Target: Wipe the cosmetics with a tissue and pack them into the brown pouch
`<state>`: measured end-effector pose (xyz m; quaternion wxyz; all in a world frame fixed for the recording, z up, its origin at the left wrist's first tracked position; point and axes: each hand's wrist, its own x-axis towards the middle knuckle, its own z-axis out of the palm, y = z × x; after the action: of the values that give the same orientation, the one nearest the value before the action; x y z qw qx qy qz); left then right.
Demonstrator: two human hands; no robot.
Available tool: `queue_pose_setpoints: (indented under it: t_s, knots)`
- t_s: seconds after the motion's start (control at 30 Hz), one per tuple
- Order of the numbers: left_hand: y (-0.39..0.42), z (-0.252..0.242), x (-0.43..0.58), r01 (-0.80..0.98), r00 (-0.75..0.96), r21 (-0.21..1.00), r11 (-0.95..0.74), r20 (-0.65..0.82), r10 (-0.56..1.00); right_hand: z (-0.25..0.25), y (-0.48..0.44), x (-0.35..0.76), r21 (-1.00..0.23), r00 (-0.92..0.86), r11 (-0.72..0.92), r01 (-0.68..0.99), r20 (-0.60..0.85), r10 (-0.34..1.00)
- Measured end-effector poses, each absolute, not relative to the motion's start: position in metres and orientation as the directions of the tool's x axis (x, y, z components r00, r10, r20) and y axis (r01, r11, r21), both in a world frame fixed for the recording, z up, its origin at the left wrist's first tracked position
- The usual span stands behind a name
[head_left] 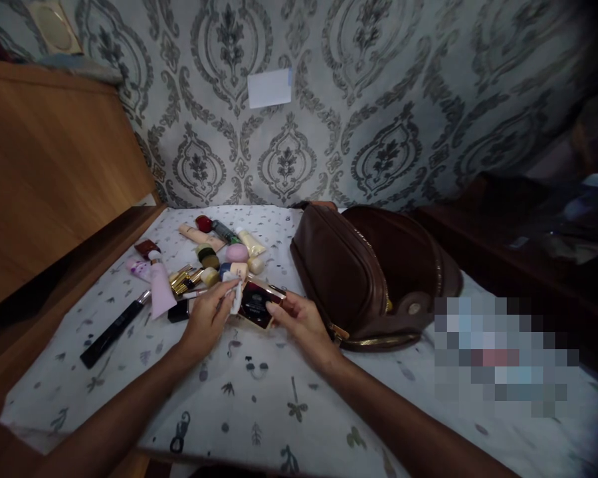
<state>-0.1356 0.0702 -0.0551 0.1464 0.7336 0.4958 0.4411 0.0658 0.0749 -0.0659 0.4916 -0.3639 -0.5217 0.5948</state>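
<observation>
My right hand [305, 326] grips a dark makeup compact [255, 307] with a gold-coloured edge, thumb on its face. Pinched in my left hand [205, 324] is a white wipe [236, 300], held against the compact's left edge. Close behind my left hand lie a yellow-lidded small jar [210, 277], a pink sponge [237, 253] and gold tubes [185, 281]. A black box-like item [178, 311] is partly covered by that hand. Further left are a pink squeeze tube [161, 292] and a black makeup brush [114, 330].
A brown leather bag [336, 265] stands unzipped to the right of my hands. Patterned white cloth [259, 405] covers the surface. A wooden cabinet [54, 146] borders the left side, the papered wall [299, 153] the back. Something pixelated [498, 358] lies at right.
</observation>
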Motion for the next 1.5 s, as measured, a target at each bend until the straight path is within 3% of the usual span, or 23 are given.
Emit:
queue_pose_setpoints:
  t_s: [0.33, 0.67, 0.87, 1.23, 1.5]
  knots:
    - [0.068, -0.051, -0.135, 0.629, 0.16, 0.596, -0.499, 0.529, 0.833, -0.068, 0.077, 0.066, -0.891, -0.23, -0.113, -0.439, -0.009, 0.973]
    - [0.065, -0.055, -0.134, 0.741, 0.236, 0.442, -0.505, 0.533, 0.813, -0.067, 0.076, 0.069, -0.951, -0.348, -0.057, -0.303, 0.055, 0.936]
    - [0.062, -0.054, -0.13, 0.745, 0.243, 0.438, -0.504, 0.525, 0.816, -0.071, 0.078, 0.071, -0.985, -0.393, 0.029, -0.17, 0.094, 0.915]
    - [0.064, -0.058, -0.13, 0.721, 0.241, 0.423, -0.549, 0.59, 0.771, -0.067, 0.073, 0.072, -0.957, -0.481, -0.041, -0.287, 0.107, 0.87]
    - [0.06, -0.055, -0.127, 0.676, 0.375, 0.305, -0.671, 0.641, 0.67, -0.067, 0.072, 0.072, -0.95, -0.488, -0.044, -0.308, 0.118, 0.865]
